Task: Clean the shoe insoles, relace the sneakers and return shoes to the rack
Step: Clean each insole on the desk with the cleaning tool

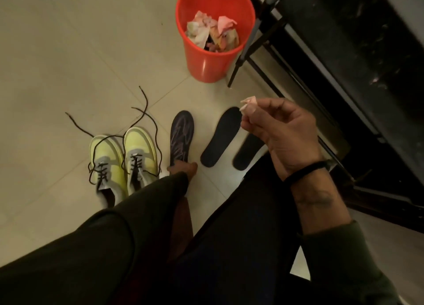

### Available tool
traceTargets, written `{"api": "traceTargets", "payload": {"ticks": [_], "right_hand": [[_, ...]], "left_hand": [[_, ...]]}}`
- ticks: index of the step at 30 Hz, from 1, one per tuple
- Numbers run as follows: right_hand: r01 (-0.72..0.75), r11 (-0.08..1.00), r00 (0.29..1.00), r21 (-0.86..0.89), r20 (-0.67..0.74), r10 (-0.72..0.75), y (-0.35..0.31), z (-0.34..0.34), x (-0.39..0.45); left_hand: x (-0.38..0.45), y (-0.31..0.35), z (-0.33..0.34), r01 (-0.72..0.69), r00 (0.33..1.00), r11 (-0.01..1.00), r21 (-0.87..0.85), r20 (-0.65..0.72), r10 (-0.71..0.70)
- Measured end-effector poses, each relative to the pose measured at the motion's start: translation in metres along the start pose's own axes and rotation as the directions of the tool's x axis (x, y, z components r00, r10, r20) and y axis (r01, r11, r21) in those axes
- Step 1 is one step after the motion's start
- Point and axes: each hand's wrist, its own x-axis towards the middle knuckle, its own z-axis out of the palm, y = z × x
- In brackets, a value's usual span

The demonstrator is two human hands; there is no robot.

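On the tiled floor (57, 75) at far left, my pair of yellow sneakers (124, 160) stands side by side, toes pointing away from me, their dark laces (142, 112) half undone and trailing loose across the tiles. Just beside them to the right, my left hand (183, 168) reaches down past my dark sleeve (137, 201) and touches the heel end of a patterned insole (182, 137) lying flat; I cannot tell how those fingers are set, as the sleeve covers most of them. Farther right, two plain black insoles (220, 137) lie on the floor, the second partly hidden behind my right hand (282, 132). That hand is raised, its fingers (252, 112) pinching a small crumpled pink tissue (246, 103). Beyond, a red bin (206, 59) holds wadded tissues, next to the black shoe rack (286, 59) at right.
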Motion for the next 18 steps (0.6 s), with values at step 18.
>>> {"api": "traceTargets", "payload": {"ticks": [18], "right_hand": [[0.092, 0.972, 0.992, -0.215, -0.064, -0.108, 0.013, 0.02, 0.012]], "left_hand": [[0.015, -0.02, -0.025, -0.032, 0.996, 0.995, 0.092, -0.084, 0.039]]}}
